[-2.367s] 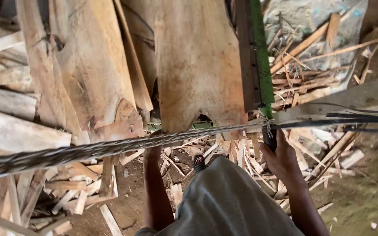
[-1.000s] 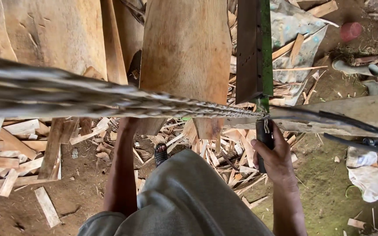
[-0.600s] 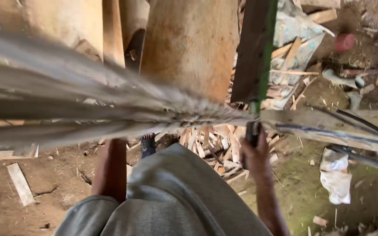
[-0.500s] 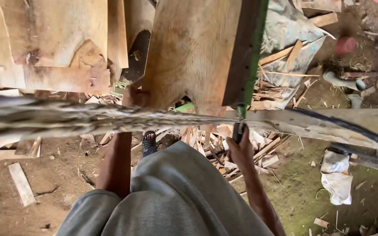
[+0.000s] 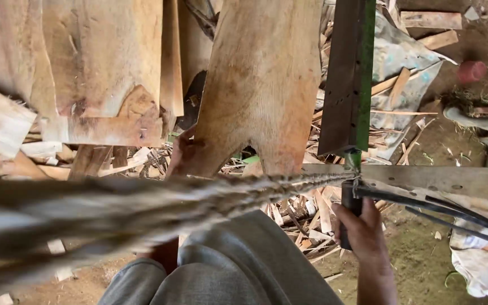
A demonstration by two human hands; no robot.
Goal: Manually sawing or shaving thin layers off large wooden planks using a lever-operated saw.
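A broad wooden slab (image 5: 261, 85) leans up in front of me. My left hand (image 5: 183, 153) grips its lower left edge. My right hand (image 5: 362, 231) is closed round a dark upright handle (image 5: 349, 208) under a tall dark metal bar with a green edge (image 5: 347, 73). A thick twisted rope (image 5: 159, 206) runs across close to the camera, blurred at the left, and ends at the bar near my right hand. My grey-clothed knees (image 5: 227, 271) show below.
More wooden slabs (image 5: 103, 62) stand at the left. Offcuts and splinters (image 5: 306, 214) litter the dirt floor. A horizontal plank with black cables (image 5: 441, 200) extends right. A grey tarp (image 5: 402, 68), a red cup (image 5: 472, 71) and white cloth (image 5: 475, 265) lie at the right.
The view has shifted and steadied; the rope dropped lower in view. My left hand, earlier down by my leg, now holds the slab's lower edge. My right hand stays on the handle.
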